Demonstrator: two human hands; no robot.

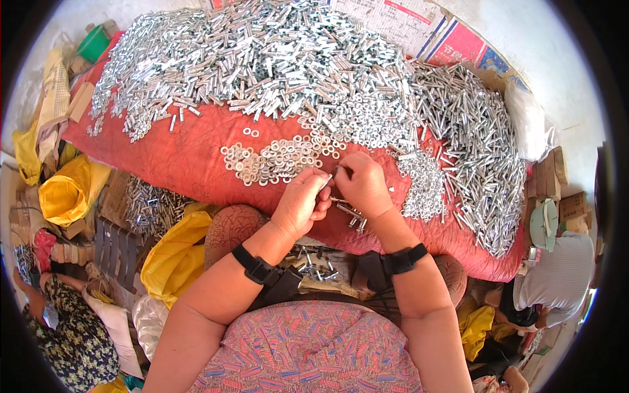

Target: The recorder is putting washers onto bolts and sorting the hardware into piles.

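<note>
My left hand is closed, its thumb and fingers pinching a small silvery metal part whose kind is mostly hidden. Close beside it, my right hand has its fingers bent together in a pinch; what they hold is too small to name. Just beyond both hands lies a pile of flat metal washers on a red cloth. Several metal bolts lie below the right hand at the cloth's near side. More bolts lie lower down, between my forearms.
A heap of short metal tubes covers the far part of the cloth. Metal rods and smaller washers lie to the right. Yellow sacks stand at left. Other people sit at lower left and right.
</note>
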